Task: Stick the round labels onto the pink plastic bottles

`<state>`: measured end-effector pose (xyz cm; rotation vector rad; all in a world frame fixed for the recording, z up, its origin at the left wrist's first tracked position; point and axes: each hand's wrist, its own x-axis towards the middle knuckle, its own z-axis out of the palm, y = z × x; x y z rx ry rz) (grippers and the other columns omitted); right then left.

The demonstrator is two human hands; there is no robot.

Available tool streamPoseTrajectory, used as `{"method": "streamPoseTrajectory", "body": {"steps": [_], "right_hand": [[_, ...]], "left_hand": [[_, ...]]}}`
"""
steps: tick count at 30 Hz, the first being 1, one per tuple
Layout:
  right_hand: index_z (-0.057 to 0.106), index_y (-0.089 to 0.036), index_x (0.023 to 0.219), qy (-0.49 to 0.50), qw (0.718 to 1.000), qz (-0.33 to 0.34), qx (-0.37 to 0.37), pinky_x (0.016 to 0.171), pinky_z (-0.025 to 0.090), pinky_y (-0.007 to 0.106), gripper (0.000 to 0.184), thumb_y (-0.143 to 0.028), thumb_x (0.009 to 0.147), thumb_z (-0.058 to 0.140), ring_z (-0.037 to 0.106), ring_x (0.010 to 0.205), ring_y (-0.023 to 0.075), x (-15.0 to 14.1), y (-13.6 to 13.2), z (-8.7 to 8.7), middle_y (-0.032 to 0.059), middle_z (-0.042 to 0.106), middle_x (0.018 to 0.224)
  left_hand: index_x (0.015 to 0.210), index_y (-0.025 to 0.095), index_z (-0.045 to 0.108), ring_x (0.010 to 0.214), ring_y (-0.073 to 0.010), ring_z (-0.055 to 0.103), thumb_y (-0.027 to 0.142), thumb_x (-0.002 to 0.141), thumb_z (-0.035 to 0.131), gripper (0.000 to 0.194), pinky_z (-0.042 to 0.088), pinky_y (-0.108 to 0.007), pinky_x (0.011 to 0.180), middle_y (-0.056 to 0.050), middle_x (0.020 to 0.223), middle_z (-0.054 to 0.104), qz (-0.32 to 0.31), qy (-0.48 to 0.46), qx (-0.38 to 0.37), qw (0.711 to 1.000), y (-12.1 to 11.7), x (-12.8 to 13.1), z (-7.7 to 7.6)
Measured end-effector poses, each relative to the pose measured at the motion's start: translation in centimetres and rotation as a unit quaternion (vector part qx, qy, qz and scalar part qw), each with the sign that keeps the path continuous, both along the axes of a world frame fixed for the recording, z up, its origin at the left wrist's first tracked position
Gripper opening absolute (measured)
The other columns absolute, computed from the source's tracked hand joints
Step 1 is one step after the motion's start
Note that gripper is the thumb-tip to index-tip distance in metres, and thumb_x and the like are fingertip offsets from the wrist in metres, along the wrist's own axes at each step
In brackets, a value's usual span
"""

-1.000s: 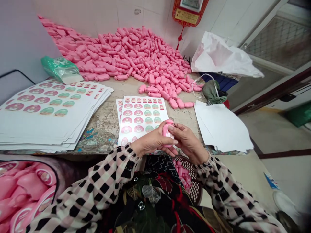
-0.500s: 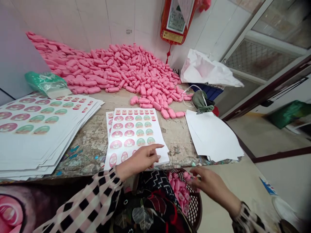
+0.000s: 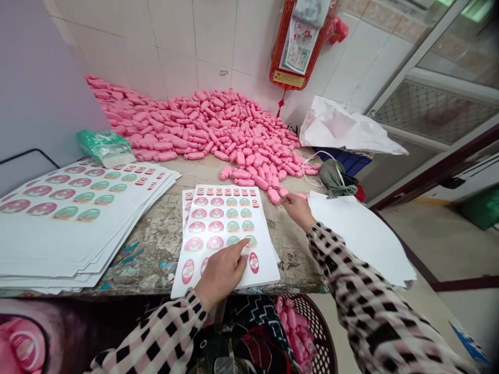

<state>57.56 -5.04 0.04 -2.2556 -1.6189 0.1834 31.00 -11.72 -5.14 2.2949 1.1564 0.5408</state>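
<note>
My left hand [image 3: 224,269] rests over the top sticker sheet [image 3: 226,217], index finger stretched out onto a green oval label at the right and the other fingers loosely bent. The sheet carries rows of pink and green labels. At the front of the heap, my right hand [image 3: 298,209] has its fingertips closed at a small pink bottle-shaped piece [image 3: 284,192]; the hand partly hides it. Beside it lies another pink piece [image 3: 273,196]. Below the table edge, a brown plastic basket [image 3: 325,332] holds several pink pieces, some bearing labels.
A large heap of pink pieces [image 3: 202,122] lies along the wall. To the left are stacked label sheets [image 3: 42,244] and a green tissue pack [image 3: 105,148]. White paper [image 3: 358,239], a grey-green pouch [image 3: 337,179] and a blue box [image 3: 346,162] sit at the right.
My right hand has gone from over the basket up and forward to the heap's front pieces. My left index finger now lies on the green label. The whole view has shifted.
</note>
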Motion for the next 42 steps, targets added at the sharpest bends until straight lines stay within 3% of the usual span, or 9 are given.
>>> {"method": "streamPoseTrajectory", "body": {"steps": [8, 16, 21, 25, 32, 34, 37, 39, 42], "right_hand": [[0.054, -0.013, 0.119, 0.003, 0.999, -0.036, -0.012, 0.080, 0.039, 0.038, 0.046, -0.039, 0.081, 0.050, 0.054, 0.101, 0.0293, -1.6, 5.4, -2.0, 0.0191, 0.060, 0.111], [0.057, -0.015, 0.108, 0.194, 0.981, -0.016, -0.007, 0.059, 0.042, 0.025, 0.041, -0.038, 0.074, 0.058, 0.055, 0.065, 0.0129, -2.5, -1.2, -0.7, 0.0035, 0.063, 0.083], [0.058, -0.020, 0.100, 0.568, 0.822, 0.029, 0.030, 0.050, 0.038, 0.022, 0.038, -0.038, 0.068, 0.068, 0.044, 0.050, 0.0061, -8.0, -9.5, 0.1, -0.0030, 0.058, 0.072], [0.058, -0.023, 0.099, 0.617, 0.781, 0.023, 0.092, 0.062, 0.044, 0.024, 0.035, -0.036, 0.069, 0.070, 0.053, 0.065, 0.0101, -12.4, -13.1, -1.2, -0.0019, 0.060, 0.079], [0.055, -0.027, 0.111, 0.530, 0.836, 0.131, 0.055, 0.077, 0.045, 0.030, 0.033, -0.040, 0.080, 0.058, 0.055, 0.086, 0.0154, -12.9, -14.6, -1.3, 0.0015, 0.060, 0.099], [0.060, -0.025, 0.105, 0.409, 0.903, 0.123, 0.037, 0.075, 0.043, 0.031, 0.029, -0.043, 0.085, 0.049, 0.055, 0.083, 0.0165, -11.0, -14.5, -1.2, 0.0026, 0.061, 0.092], [0.064, -0.023, 0.093, 0.166, 0.980, 0.103, 0.043, 0.076, 0.039, 0.032, 0.029, -0.041, 0.089, 0.041, 0.055, 0.086, 0.0187, -8.6, -14.1, -1.7, 0.0046, 0.062, 0.090], [0.062, -0.023, 0.095, 0.055, 0.992, 0.112, 0.032, 0.075, 0.038, 0.032, 0.025, -0.037, 0.089, 0.043, 0.055, 0.086, 0.0194, -7.9, -13.8, -2.3, 0.0047, 0.063, 0.091], [0.060, -0.022, 0.093, -0.024, 0.989, 0.145, 0.023, 0.073, 0.037, 0.030, 0.020, -0.033, 0.089, 0.044, 0.054, 0.086, 0.0188, -8.0, -13.4, -2.8, 0.0043, 0.062, 0.090]], "left_hand": [[0.131, 0.021, 0.044, 0.094, -0.0216, 0.060, 0.029, 0.089, 0.035, 0.044, 0.043, -0.034, 0.083, -0.007, 0.107, 0.065, -0.013, 0.002, -0.018, 1.000, -0.1, -0.1, 0.9], [0.131, 0.019, 0.044, 0.090, -0.0217, 0.060, 0.034, 0.089, 0.035, 0.045, 0.044, -0.034, 0.080, -0.007, 0.102, 0.066, -0.010, -0.027, -0.027, 0.999, -0.2, -0.1, 1.2], [0.120, 0.015, 0.055, 0.090, -0.0172, 0.060, 0.041, 0.091, 0.033, 0.044, 0.043, -0.029, 0.084, -0.008, 0.103, 0.065, 0.039, -0.162, -0.054, 0.985, -0.3, -0.4, 1.4], [0.120, 0.017, 0.054, 0.075, -0.0141, 0.060, 0.048, 0.089, 0.036, 0.048, 0.045, -0.027, 0.077, -0.003, 0.082, 0.065, 0.041, -0.248, -0.174, 0.952, -0.9, -0.5, 2.4], [0.105, 0.018, 0.051, 0.074, -0.0111, 0.058, 0.045, 0.078, 0.056, 0.038, 0.047, -0.025, 0.069, -0.003, 0.089, 0.061, -0.014, -0.375, -0.458, 0.806, -2.0, -0.5, 4.4], [0.105, 0.019, 0.049, 0.067, -0.0110, 0.057, 0.043, 0.076, 0.059, 0.039, 0.047, -0.025, 0.063, -0.002, 0.087, 0.060, 0.025, -0.342, -0.432, 0.834, -1.9, -0.9, 4.5], [0.094, 0.020, 0.054, 0.071, -0.0137, 0.056, 0.038, 0.074, 0.060, 0.028, 0.045, -0.028, 0.066, 0.000, 0.083, 0.059, 0.032, -0.192, -0.268, 0.944, -1.8, -1.5, 4.3], [0.089, 0.020, 0.058, 0.081, -0.0170, 0.055, 0.033, 0.077, 0.056, 0.018, 0.043, -0.031, 0.074, -0.002, 0.088, 0.059, -0.022, -0.069, -0.133, 0.988, -2.1, -1.6, 3.9], [0.096, 0.021, 0.058, 0.088, -0.0206, 0.055, 0.029, 0.080, 0.052, 0.019, 0.042, -0.033, 0.076, -0.005, 0.098, 0.059, -0.083, 0.051, -0.015, 0.995, -2.8, -1.3, 3.5]]}}
